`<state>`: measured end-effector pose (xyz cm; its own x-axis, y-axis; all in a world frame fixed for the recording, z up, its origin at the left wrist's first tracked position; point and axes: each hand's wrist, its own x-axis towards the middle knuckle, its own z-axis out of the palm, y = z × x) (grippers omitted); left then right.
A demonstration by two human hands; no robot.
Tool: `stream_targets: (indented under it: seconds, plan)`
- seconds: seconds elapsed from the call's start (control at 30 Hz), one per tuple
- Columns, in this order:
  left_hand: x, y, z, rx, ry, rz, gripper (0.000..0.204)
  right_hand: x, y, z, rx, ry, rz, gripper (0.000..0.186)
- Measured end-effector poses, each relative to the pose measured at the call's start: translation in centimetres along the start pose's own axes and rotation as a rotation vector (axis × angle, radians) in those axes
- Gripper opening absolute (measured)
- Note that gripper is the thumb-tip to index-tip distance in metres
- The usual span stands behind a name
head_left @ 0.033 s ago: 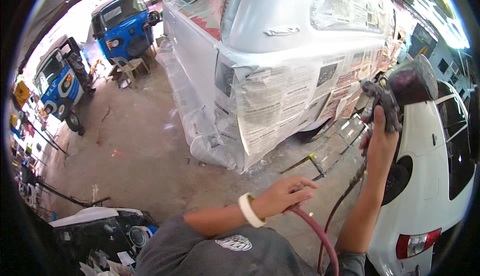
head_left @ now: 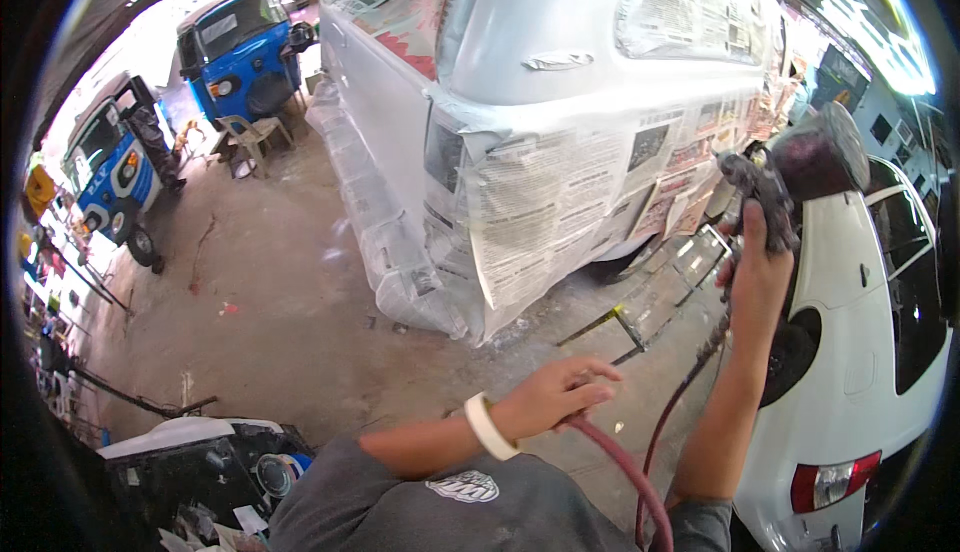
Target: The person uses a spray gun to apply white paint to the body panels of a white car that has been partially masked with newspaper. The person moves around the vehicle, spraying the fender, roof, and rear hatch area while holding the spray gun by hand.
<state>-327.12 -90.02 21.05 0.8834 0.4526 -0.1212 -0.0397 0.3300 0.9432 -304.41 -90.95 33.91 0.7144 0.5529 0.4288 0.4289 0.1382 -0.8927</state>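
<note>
My right hand [head_left: 762,270] is wrapped round the grip of a spray gun [head_left: 765,192], raised at the right with its nozzle toward the vehicle. A dark, paint-stained cup [head_left: 825,152] sits on the gun. From the gun a dark red hose [head_left: 685,392] hangs down past my forearm. Low in the middle, my left hand [head_left: 555,397] closes on a thicker red length of hose [head_left: 632,462], its fingers partly stretched and its wrist in a cream band [head_left: 488,426]. Ahead stands a pale silver vehicle [head_left: 540,12], masked with newspaper [head_left: 560,207] and clear plastic sheet [head_left: 400,282].
A white car [head_left: 820,452] stands close on my right. Beside the masked vehicle is a low metal frame [head_left: 630,327]. Two blue three-wheelers [head_left: 240,62] and a plastic chair [head_left: 255,137] are at the far left. A dark car part [head_left: 190,472] lies low left.
The whole scene sits slightly farther left in the picture. Both hands keep their holds, with hardly any visible movement.
</note>
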Motion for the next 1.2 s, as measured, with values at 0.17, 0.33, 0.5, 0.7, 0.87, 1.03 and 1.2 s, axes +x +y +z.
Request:
stream_targets:
  seconds: [0.17, 0.33, 0.5, 0.7, 0.87, 1.03, 1.2]
  plan:
    - [-4.2, -1.7, -0.6, -0.052, 0.138, -0.054, 0.029, 1.3, 0.6, 2.3, 0.016, -0.029, -0.048, 0.034]
    - [-6.8, -2.7, -1.2, -0.059, 0.146, -0.032, 0.027, -2.1, -1.5, 5.2, 0.083, -0.158, -0.031, 0.032]
    - [-7.4, -3.1, -2.2, -0.028, 0.089, -0.073, 0.027, -7.0, -5.0, 6.6, 0.116, -0.29, -0.009, 0.031]
    - [-9.1, -3.8, -7.0, -0.015, -0.124, -0.13, 0.029, -11.3, -8.4, 6.9, 0.069, -0.277, 0.053, 0.031]
    - [-11.2, -4.3, -13.6, -0.051, -0.357, -0.236, 0.027, -14.8, -11.2, 10.8, 0.027, -0.061, 0.03, 0.029]
    - [-13.9, -1.3, -22.9, -0.013, -0.487, -0.413, 0.027, -17.6, -12.4, 18.6, -0.098, 0.087, 0.01, 0.026]
    - [-15.5, -0.4, -30.0, 0.005, -0.634, -0.453, 0.026, -18.2, -15.0, 26.5, -0.132, 0.107, 0.021, 0.031]
